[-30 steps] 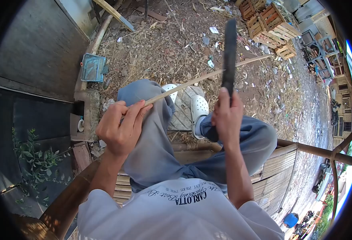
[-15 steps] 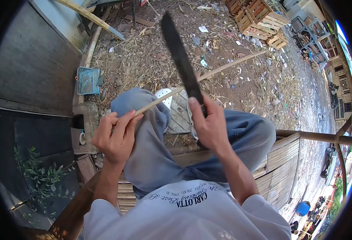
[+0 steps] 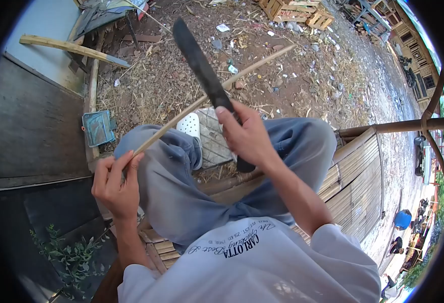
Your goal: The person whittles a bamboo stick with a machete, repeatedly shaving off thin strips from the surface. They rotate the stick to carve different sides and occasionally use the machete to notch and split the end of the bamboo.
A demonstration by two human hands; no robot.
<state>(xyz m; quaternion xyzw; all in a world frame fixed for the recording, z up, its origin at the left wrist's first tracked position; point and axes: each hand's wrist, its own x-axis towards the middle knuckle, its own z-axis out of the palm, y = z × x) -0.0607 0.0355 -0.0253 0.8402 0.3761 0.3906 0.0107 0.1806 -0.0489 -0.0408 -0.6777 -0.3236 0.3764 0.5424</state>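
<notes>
My left hand (image 3: 117,184) pinches the near end of a long, thin wooden strip (image 3: 174,120) between thumb and fingers, beside my left knee. The strip slants up and away to the right over the littered ground. My right hand (image 3: 244,132) is wrapped round the dark handle of a machete (image 3: 199,63). Its broad blade points up and to the left and crosses the strip near the strip's middle. Whether blade and strip touch, I cannot tell. Below the crossing, a white perforated clog (image 3: 189,125) rests on a wooden board (image 3: 214,144).
Under my legs is a bamboo slat platform (image 3: 355,177) with a bamboo rail (image 3: 408,125) at the right. A blue plastic basket (image 3: 98,127) lies at the left, below a propped wooden beam (image 3: 73,48). Wooden crates (image 3: 287,10) stand at the back. Distant people are at the lower right.
The machete has swung from upright at the right to a leftward tilt, and my right hand has moved left. My left hand and the strip have shifted left and down as the view turned.
</notes>
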